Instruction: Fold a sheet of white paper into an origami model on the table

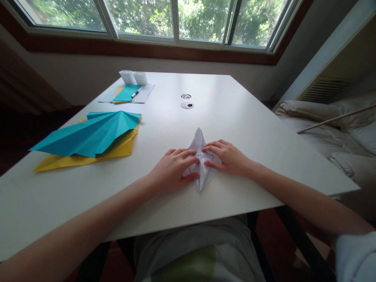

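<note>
A small piece of folded white paper (199,137) lies on the table in front of me, a pointed diamond shape with a crease down its middle. My left hand (178,166) rests on its left side, fingers stretched out and thumb lower down near the centre crease. On the right side, my right hand (225,157) lies with its fingers extended and apart, fingertips touching the paper near the middle. Both hands are open and press from above. They hide the paper's side corners, while its top and bottom points show.
On the white table (249,129), a pleated blue paper (96,131) lies over yellow paper (123,145) at the left. Farther back are white paper boxes (127,77), a blue sheet (127,93) and a pen (136,92). Two round discs (187,105) lie mid-table.
</note>
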Demonstrator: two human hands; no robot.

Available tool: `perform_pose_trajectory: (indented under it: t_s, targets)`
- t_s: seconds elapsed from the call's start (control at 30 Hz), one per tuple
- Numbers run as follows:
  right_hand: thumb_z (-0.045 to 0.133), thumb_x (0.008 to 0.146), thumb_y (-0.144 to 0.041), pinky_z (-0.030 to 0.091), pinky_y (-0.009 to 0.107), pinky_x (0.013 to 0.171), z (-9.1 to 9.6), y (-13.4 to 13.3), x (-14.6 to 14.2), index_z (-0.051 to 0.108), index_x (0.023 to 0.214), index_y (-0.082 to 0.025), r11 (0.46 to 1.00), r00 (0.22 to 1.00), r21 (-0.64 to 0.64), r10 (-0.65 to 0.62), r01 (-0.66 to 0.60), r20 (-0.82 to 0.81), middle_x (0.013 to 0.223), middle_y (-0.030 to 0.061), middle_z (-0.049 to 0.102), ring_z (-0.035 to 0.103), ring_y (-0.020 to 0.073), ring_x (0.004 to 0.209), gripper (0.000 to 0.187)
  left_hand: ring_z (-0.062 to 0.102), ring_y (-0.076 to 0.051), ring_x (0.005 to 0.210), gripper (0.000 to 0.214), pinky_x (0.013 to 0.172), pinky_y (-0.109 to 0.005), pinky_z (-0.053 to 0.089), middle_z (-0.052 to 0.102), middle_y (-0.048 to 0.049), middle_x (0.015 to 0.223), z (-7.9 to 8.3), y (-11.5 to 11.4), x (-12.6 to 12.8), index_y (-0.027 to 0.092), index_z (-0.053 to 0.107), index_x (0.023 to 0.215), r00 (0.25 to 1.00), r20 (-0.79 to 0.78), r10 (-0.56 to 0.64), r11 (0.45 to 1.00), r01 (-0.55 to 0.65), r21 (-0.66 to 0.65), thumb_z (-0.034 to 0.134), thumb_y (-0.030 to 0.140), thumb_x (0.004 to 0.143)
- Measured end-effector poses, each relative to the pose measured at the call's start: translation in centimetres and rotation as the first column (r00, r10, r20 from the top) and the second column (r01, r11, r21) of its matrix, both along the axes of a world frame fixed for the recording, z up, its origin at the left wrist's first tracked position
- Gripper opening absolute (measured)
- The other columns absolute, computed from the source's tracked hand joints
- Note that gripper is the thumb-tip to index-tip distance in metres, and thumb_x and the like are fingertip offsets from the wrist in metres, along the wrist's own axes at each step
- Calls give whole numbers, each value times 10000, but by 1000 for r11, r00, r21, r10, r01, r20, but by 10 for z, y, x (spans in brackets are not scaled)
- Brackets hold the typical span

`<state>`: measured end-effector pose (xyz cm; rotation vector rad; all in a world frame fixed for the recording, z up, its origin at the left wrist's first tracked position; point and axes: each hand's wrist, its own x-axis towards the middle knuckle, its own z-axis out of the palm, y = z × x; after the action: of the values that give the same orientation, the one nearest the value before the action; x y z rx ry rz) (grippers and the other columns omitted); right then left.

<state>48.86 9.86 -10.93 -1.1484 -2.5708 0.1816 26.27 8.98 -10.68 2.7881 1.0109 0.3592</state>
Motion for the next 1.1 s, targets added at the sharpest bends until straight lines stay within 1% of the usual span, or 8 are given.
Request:
perform_pose_trajectory:
  t_s: [0.1,0.2,0.33,0.47,0.63,0.8,0.93,1.1]
  targets:
    - [478,884,-376,396,374,912,2,3,5,561,1139,-192,1000,999,2,31,-31,-20,1137,68,596,509,223,1052,325,466,-279,1141,349,923,-444,348,518,-64,1256,-1,-2,1,263,574,1098,1000,-5,18,1000,-18,19,489,474,833]
    - [499,877,-326,397,365,917,4,6,11,577,1094,-195,999,998,26,34,-32,-54,1138,62,593,519,212,1042,266,478,-278,1124,367,909,-449,357,530,-66,1242,-2,-6,4,260,574,1094,997,-5,80,996,-80,48,489,496,826]
    - [575,830,-348,411,364,895,3,8,13,591,1053,-196,998,996,43,54,-51,-72,1094,64,607,541,212,996,271,484,-271,1113,346,892,-439,371,543,-65,1221,-3,-15,10,249,572,1077,983,-6,181,979,-180,94,488,477,832]
    - [619,791,-385,410,363,886,2,5,10,609,1028,-205,998,996,31,63,-61,-63,1057,57,623,548,215,970,298,495,-280,1093,347,885,-443,373,549,-70,1210,-2,-20,13,241,576,1066,970,-28,241,964,-236,122,478,479,833]
    - [616,788,-386,414,363,873,1,2,5,620,1016,-215,1000,998,1,25,-25,-56,1055,56,618,551,212,955,285,496,-281,1086,333,882,-444,374,555,-66,1198,-1,-20,13,241,584,1052,970,-31,241,964,-236,123,486,464,826]
    - [600,799,-388,418,356,866,1,2,5,630,1006,-210,999,997,-27,40,-41,-64,1056,61,610,550,205,938,274,501,-284,1075,324,875,-453,375,558,-67,1189,0,-19,14,245,592,1045,971,-27,236,966,-231,117,483,453,822]
    - [590,811,-371,421,342,860,0,2,4,637,991,-213,999,996,-34,28,-31,-83,1046,57,613,548,197,937,244,497,-289,1081,325,878,-457,372,557,-70,1193,0,-19,14,239,594,1038,970,-26,244,964,-239,119,484,452,818]
    - [618,785,-374,424,345,845,1,2,3,632,993,-222,999,997,-41,11,-14,-78,1047,55,607,548,203,930,258,506,-286,1065,324,877,-455,370,564,-66,1182,0,-20,14,241,596,1032,966,-25,256,961,-251,119,492,452,809]
